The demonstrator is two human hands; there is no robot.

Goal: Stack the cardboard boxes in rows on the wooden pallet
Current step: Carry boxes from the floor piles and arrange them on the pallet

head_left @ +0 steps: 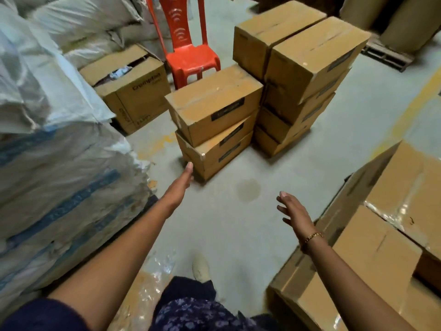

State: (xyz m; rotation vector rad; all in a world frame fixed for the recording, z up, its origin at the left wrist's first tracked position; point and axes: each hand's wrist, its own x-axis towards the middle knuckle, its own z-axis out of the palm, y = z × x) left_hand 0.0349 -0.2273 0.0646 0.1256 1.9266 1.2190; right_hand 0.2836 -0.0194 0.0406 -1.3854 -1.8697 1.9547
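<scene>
Nearest the camera, a leg in dark floral cloth is stepping forward, ending in a pale shoe [200,265] on the grey floor [238,235]. Low on the right, large cardboard boxes [381,247] are sitting packed together, their tops glinting with tape. The right hand [293,211], with a gold bracelet [312,236] at the wrist, is hovering over the floor beside them, fingers spread and loose, holding nothing. The left hand [181,185] is stretching further out with its fingers straight and empty, its tip reaching the bottom corner of a short stack of boxes [214,134]; whether it is touching the cardboard cannot be told. That stack is standing three high on the floor, its top box [212,101] sitting slightly askew. Just behind and to the right, a taller stack of boxes [305,75] is rising in two columns, touching the short one. White woven sacks [47,151] are piling up along the left. Beyond them an open printed box [133,91] is resting on the floor near a red plastic chair [188,44]. Far right, a dark slatted pallet [386,54] is lying beneath brown rolls [405,20].
</scene>
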